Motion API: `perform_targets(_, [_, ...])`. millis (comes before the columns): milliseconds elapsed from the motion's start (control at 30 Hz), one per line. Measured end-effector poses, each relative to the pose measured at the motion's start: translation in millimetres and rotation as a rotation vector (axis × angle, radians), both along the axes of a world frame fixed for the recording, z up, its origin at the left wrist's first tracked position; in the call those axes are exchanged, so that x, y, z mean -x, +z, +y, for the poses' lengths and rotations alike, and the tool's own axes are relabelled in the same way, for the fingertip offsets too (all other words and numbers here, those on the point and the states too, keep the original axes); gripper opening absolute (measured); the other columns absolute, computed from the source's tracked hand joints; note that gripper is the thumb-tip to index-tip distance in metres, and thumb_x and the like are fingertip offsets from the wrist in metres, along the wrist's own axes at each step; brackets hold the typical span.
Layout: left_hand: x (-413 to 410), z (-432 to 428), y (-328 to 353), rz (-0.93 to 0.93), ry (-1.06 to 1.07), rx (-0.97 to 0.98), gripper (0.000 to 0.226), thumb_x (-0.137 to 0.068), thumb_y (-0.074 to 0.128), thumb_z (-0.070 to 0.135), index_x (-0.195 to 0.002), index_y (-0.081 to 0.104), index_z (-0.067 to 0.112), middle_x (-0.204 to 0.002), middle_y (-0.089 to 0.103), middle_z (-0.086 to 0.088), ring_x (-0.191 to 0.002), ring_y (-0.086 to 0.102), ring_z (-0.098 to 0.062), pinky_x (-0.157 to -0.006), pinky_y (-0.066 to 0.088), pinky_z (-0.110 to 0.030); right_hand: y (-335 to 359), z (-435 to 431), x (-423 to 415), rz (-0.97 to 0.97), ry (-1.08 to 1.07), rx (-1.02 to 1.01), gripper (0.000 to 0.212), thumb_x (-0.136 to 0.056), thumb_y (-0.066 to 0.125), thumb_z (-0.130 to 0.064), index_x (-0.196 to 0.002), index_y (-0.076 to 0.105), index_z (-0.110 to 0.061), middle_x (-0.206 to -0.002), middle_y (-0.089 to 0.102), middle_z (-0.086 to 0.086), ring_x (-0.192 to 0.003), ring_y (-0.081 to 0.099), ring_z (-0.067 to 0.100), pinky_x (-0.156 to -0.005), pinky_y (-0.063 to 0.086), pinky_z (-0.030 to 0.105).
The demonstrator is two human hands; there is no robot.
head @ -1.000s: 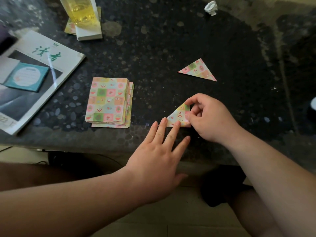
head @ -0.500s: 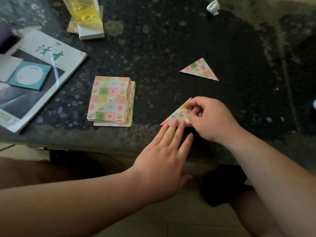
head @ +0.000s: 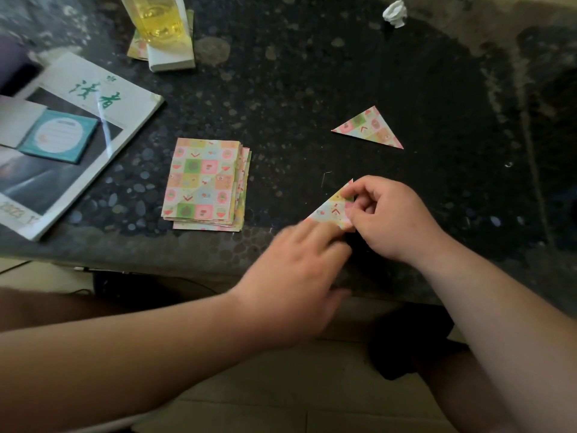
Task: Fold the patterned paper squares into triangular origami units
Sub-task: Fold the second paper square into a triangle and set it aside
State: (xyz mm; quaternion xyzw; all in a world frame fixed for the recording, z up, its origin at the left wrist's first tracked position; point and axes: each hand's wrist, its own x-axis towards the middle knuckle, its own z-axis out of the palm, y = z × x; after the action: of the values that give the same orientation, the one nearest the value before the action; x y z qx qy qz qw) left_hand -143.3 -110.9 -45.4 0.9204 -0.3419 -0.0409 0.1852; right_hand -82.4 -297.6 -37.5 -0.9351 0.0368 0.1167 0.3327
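A small folded triangle of patterned paper (head: 331,210) lies near the table's front edge. My right hand (head: 390,218) pinches its right corner between thumb and curled fingers. My left hand (head: 296,270), blurred, lies flat with straight fingers pressing the triangle's lower edge. A stack of patterned paper squares (head: 206,184) sits to the left of the hands. One finished folded triangle (head: 368,128) lies farther back on the dark table (head: 312,73).
A magazine (head: 78,135) with a teal card on it lies at the left. A glass of yellow liquid (head: 156,17) stands on a white block at the back. A crumpled white paper ball (head: 396,13) lies far back right. The table's front edge runs below the hands.
My left hand has slid right along the triangle's lower edge, toward the right hand. The right hand keeps its pinch on the corner.
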Motion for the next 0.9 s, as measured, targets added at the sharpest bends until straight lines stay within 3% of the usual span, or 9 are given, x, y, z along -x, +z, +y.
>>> perform_targets(67, [-20.7, 10.1, 8.3, 0.016, 0.173, 0.099, 0.036, -0.085, 0.066, 0.040, -0.112, 0.066, 0.017, -0.115, 0.060, -0.005, -0.107, 0.055, -0.030, -0.091, 0.049, -0.050, -0.2, -0.3, 0.7, 0.005, -0.003, -0.002, 0.016, -0.096, 0.066, -0.018, -0.101, 0.069, -0.032, -0.077, 0.066, -0.008, -0.069, 0.060, 0.009, -0.069, 0.052, 0.029])
perform_targets(133, [-40.3, 23.4, 11.6, 0.062, 0.278, 0.117, 0.022, -0.093, 0.066, 0.035, -0.109, 0.068, 0.020, -0.105, 0.061, 0.000, -0.100, 0.055, -0.026, -0.088, 0.047, -0.044, 0.6, -0.1, 1.3, 0.018, 0.006, 0.012, 0.015, -0.096, 0.065, -0.019, -0.103, 0.070, -0.032, -0.077, 0.065, -0.009, -0.070, 0.060, 0.009, -0.068, 0.053, 0.028])
perform_targets(267, [-43.4, 30.3, 8.0, -0.050, 0.135, 0.056, 0.014, -0.092, 0.070, 0.027, -0.102, 0.075, 0.019, -0.101, 0.064, 0.001, -0.094, 0.056, -0.026, -0.081, 0.051, -0.045, -0.6, -0.2, 0.3, 0.019, 0.009, 0.012, 0.014, -0.096, 0.064, -0.019, -0.102, 0.070, -0.030, -0.075, 0.065, -0.009, -0.066, 0.058, 0.008, -0.066, 0.052, 0.028])
perform_targets(367, [-20.7, 17.9, 4.7, -0.108, -0.030, -0.125, 0.044, -0.085, 0.065, 0.045, -0.116, 0.071, 0.014, -0.118, 0.063, -0.003, -0.107, 0.058, -0.028, -0.088, 0.051, -0.045, -3.1, -0.2, 1.1, 0.001, 0.015, 0.019, 0.014, -0.095, 0.064, -0.017, -0.100, 0.070, -0.028, -0.072, 0.063, -0.009, -0.062, 0.054, 0.005, -0.063, 0.045, 0.023])
perform_targets(500, [-1.9, 11.6, 0.5, -0.093, -0.046, -0.296, 0.085, -0.085, 0.055, 0.065, -0.141, 0.055, 0.002, -0.146, 0.055, -0.012, -0.131, 0.052, -0.028, -0.109, 0.045, -0.041, -2.8, -0.4, 2.6, -0.019, 0.025, 0.023, 0.014, -0.095, 0.064, -0.017, -0.100, 0.070, -0.029, -0.073, 0.063, -0.009, -0.065, 0.054, -0.001, -0.061, 0.044, 0.018])
perform_targets(700, [0.5, 9.2, -0.9, -0.035, -0.002, -0.356, 0.092, -0.091, 0.037, 0.069, -0.151, 0.042, 0.000, -0.159, 0.039, -0.014, -0.144, 0.039, -0.027, -0.119, 0.034, -0.046, -1.6, -0.5, 3.2, -0.023, 0.011, 0.014, 0.013, -0.095, 0.065, -0.017, -0.100, 0.070, -0.028, -0.072, 0.064, -0.010, -0.065, 0.056, -0.004, -0.059, 0.040, 0.010])
perform_targets(900, [6.8, 5.9, -4.5, -0.057, 0.015, -0.417, 0.097, -0.092, 0.032, 0.073, -0.154, 0.035, 0.000, -0.163, 0.029, -0.017, -0.151, 0.027, -0.028, -0.119, 0.031, -0.053, 0.7, 0.6, 4.0, -0.022, -0.009, 0.006, 0.013, -0.094, 0.067, -0.017, -0.100, 0.069, -0.029, -0.074, 0.066, -0.009, -0.065, 0.060, 0.002, -0.065, 0.048, 0.019])
